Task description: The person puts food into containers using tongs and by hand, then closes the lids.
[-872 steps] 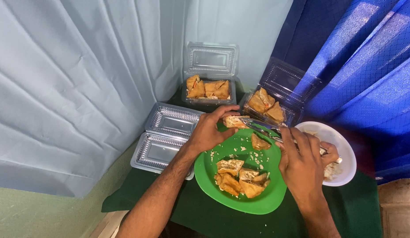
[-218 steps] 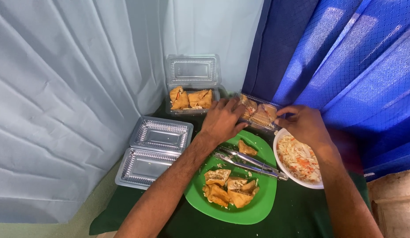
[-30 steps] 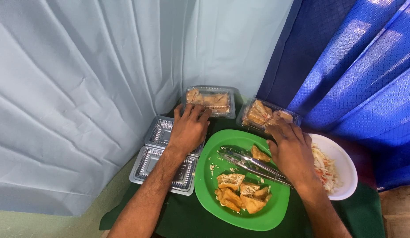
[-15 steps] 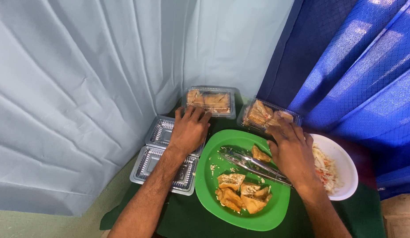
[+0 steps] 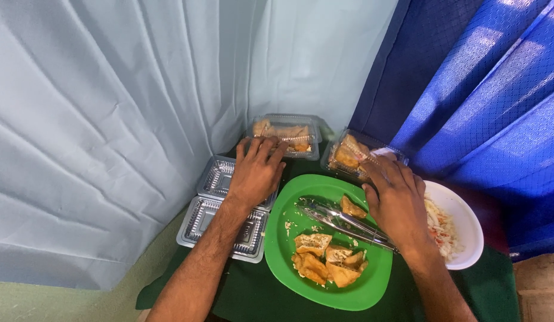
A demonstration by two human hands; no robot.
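since a second ago the left hand (image 5: 257, 173) slid up to the closed clear box (image 5: 287, 136) of fried pieces, fingers spread flat at its near edge. the right hand (image 5: 396, 200) rests loosely spread by the other box (image 5: 354, 156), which lies just ahead.

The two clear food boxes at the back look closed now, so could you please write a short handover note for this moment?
Left hand: flat on the left clear box, lid down.
Right hand: fingers on the right clear box, lid down.
Green plate: fried pieces, metal tongs lying free.
White bowl: shredded salad.
Two empty trays at left.
Done: both boxes filled, lids down.
Left: trays empty, pieces on plate.
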